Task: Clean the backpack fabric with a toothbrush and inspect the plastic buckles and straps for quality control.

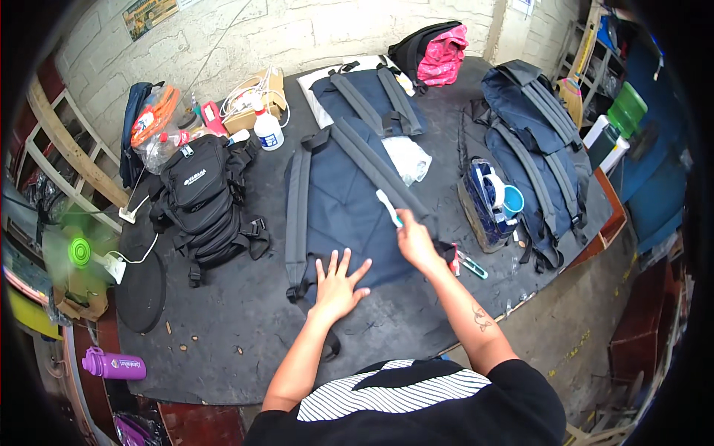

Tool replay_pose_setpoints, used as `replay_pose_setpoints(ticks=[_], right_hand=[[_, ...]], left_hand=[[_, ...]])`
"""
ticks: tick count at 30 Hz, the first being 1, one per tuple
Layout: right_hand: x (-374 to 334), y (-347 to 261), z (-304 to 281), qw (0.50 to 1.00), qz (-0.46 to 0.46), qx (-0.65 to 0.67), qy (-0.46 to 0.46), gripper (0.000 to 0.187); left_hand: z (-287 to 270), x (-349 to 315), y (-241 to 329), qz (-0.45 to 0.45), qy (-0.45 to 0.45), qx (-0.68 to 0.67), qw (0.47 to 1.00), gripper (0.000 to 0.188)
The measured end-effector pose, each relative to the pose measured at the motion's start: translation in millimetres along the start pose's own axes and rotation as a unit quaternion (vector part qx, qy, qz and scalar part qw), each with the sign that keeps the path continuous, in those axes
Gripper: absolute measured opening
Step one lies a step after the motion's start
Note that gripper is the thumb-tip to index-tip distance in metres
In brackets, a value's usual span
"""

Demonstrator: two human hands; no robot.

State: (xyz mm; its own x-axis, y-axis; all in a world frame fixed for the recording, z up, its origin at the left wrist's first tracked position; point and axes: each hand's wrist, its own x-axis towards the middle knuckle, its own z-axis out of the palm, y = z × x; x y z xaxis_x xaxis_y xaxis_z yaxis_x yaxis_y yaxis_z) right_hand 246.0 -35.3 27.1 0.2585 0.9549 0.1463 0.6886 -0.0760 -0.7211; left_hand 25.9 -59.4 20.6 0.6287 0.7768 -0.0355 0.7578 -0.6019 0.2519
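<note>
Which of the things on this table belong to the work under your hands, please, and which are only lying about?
In hand:
left hand flat on the navy fabric backpack
right hand holding a white-and-teal toothbrush

Lying about:
black strapped pack
white spray bottle
purple plastic bottle
pink-and-black bag

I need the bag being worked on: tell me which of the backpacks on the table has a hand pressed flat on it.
The navy backpack in the middle, straps up: the left hand lies flat on its lower edge. The others sit untouched.

A single head-worn fisheye view looks steeply down, close over the dark table (245, 320); forearms enter from the lower edge.
</note>
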Motion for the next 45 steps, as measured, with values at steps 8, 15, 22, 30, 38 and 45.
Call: replay_pose_setpoints(ticks=[8, 15, 22, 30, 38, 45], right_hand=[[-13, -10, -22, 0.993, -0.065, -0.068, 0.076, 0.031], [-20, -18, -5, 0.954, -0.056, -0.293, -0.045, 0.035], [-38, -24, 1, 0.940, -0.166, -0.286, -0.082, 0.038], [-29, -16, 17, 0.946, -0.171, -0.270, -0.063, 0.036], [-50, -23, -18, 0.954, -0.050, -0.262, -0.138, 0.032], [-67, -7, -20, 0.953, -0.088, -0.252, -0.142, 0.034]], left_hand=[[-37, -18, 2, -0.044, -0.050, -0.157, 0.985, 0.077], [9, 0, 2, -0.048, 0.027, -0.038, 0.998, 0.112], [9, 0, 0, -0.059, 0.019, -0.043, 0.997, 0.113], [5, 0, 3, -0.068, 0.021, -0.058, 0.996, 0.121], [9, 1, 4, -0.099, 0.073, -0.118, 0.985, 0.141], [7, 3, 3, -0.102, 0.053, -0.127, 0.985, 0.140]])
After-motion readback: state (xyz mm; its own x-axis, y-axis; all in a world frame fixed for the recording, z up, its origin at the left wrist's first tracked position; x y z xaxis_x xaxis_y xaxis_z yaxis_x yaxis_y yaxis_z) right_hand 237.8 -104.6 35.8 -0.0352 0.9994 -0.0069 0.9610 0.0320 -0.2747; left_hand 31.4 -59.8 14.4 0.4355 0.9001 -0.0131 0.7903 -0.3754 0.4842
